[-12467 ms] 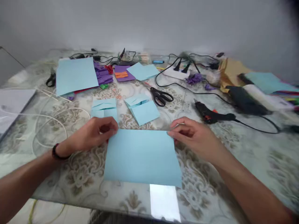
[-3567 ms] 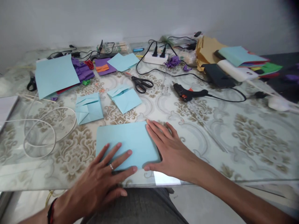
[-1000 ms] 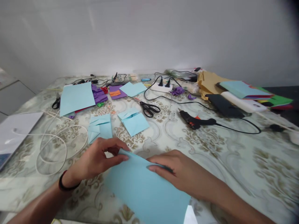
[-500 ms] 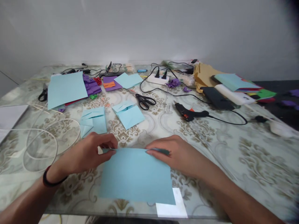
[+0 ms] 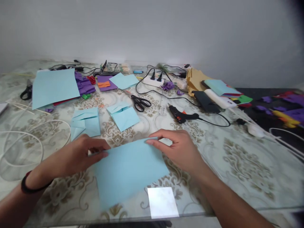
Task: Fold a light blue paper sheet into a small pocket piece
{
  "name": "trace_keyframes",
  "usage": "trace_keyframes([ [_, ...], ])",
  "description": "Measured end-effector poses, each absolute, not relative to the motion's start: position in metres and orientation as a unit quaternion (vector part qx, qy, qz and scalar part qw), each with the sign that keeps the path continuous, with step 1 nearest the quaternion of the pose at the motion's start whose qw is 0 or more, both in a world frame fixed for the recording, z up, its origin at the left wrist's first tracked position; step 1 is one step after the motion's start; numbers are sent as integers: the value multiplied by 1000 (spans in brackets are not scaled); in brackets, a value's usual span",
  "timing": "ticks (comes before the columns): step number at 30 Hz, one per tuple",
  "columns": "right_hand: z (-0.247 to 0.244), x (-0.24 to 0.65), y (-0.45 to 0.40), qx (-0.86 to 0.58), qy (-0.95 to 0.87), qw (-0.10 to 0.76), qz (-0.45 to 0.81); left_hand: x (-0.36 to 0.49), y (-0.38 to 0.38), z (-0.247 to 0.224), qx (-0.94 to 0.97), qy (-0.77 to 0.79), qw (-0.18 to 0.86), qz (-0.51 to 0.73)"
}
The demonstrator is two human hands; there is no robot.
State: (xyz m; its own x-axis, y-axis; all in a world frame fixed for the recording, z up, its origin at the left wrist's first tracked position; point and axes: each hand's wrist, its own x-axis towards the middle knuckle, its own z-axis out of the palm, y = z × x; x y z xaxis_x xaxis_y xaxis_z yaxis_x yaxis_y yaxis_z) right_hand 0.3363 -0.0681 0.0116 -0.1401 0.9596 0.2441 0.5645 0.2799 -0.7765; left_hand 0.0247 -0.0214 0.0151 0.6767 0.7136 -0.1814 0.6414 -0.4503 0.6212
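Head view: blue sheet (image 5: 131, 171) at six o'clock over the patterned table (image 5: 256, 183). Left hand (image 5: 82, 155), at the sheet's ten o'clock, and right hand (image 5: 179, 147), at its one o'clock, pinch the far edge, thumb against fingers. Sheet has turned askew within the last half-second; judged, repositioning in hand.

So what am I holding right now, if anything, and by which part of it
A light blue paper sheet, by its far edge: the left hand pinches it toward the left end, the right hand toward the right end.
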Motion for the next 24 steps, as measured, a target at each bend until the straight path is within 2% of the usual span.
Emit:
trace_keyframes([
  [2, 10, 329, -72, -517, -709, 385, 286, 33, -29, 19, 863, 369, 344, 10],
  [8, 1, 313, -81, -458, -716, 393, 350, 51, -46, 15, 867, 330, 372, -11],
  [12, 0, 314, -81, -470, -713, 384, 351, 52, -46, 10, 863, 330, 382, -5],
  [18, 6, 325, -75, -543, -670, 351, 365, 50, -41, 10, 834, 406, 360, 97],
  [24, 2, 333, -63, -538, -535, 419, 499, 44, -42, -4, 743, 513, 375, 209],
])
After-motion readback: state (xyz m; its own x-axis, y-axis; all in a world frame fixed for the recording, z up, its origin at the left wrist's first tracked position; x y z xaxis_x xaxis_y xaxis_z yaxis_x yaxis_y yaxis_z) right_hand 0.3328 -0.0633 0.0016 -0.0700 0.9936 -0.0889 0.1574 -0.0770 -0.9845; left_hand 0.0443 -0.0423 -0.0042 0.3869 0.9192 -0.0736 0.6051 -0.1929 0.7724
